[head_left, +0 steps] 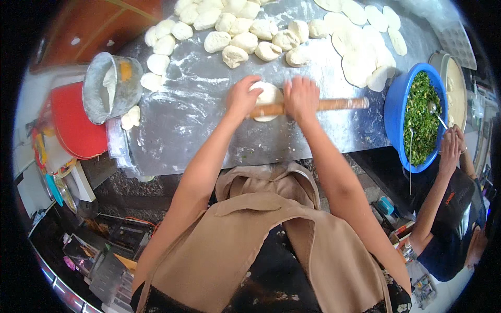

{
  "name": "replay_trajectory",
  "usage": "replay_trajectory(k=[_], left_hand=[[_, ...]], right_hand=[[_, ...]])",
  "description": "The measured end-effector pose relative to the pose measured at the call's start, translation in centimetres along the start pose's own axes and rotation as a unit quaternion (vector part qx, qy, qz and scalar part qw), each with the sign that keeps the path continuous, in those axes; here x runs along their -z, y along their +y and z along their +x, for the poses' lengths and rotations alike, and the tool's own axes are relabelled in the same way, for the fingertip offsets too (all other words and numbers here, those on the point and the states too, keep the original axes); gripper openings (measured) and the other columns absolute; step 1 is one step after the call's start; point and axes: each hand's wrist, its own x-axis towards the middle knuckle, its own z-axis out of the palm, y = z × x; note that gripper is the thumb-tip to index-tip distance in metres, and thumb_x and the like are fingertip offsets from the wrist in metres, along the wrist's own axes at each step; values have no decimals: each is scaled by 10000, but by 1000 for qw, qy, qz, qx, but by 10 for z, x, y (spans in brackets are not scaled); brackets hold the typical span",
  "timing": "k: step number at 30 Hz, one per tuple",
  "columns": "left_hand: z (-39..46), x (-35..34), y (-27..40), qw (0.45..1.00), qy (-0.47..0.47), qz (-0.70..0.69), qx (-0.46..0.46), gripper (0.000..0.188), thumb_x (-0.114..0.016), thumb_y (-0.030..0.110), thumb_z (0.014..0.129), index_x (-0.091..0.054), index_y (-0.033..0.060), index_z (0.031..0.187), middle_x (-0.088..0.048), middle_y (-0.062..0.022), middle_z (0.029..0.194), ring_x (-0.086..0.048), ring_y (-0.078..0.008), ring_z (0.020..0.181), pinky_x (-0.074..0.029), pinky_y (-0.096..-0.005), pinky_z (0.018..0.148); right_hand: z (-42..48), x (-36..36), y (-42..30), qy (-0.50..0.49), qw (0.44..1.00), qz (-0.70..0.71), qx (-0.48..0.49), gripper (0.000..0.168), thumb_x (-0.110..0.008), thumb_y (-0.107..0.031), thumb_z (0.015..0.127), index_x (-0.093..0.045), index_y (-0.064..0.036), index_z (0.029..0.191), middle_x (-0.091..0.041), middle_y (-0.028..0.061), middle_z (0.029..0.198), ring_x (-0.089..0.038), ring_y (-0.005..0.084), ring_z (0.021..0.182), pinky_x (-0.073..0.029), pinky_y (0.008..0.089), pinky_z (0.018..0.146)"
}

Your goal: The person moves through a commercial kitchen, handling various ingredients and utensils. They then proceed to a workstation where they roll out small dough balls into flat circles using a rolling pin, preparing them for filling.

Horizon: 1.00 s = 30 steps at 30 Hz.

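Observation:
A wooden rolling pin (336,104) lies across a small flat round of dough (270,94) on the floured metal table. My right hand (303,96) is closed over the pin, just right of the dough, slightly blurred. At the dough's left edge, my left hand (243,96) has its thumb and fingers on the round, near the pin's left end; whether it also touches the pin is unclear. Beyond my hands sit several floured dough pieces (244,42). Farther right, rolled flat dough rounds (358,62) overlap in a pile.
A metal bowl of flour (127,88) stands left, by a red container (76,121). At right are a blue basin (395,117) of chopped greens (420,121) and a round pan of dough (456,90). A co-worker's hand (450,146) holds a spoon in the greens.

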Motion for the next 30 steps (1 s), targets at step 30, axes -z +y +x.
replay_trajectory(k=[30], left_hand=[[-42,57,-31,999,19,32,-9,542,-579,0,774,-475,99,1297,-600,-181,1191,-588,-323,1096,-459,-379,945]], right_hand=[[-18,-12,-62,79,995,1,57,230,-597,-315,831,-564,-87,840,-545,114,863,-518,293,842,-389,433,770]])
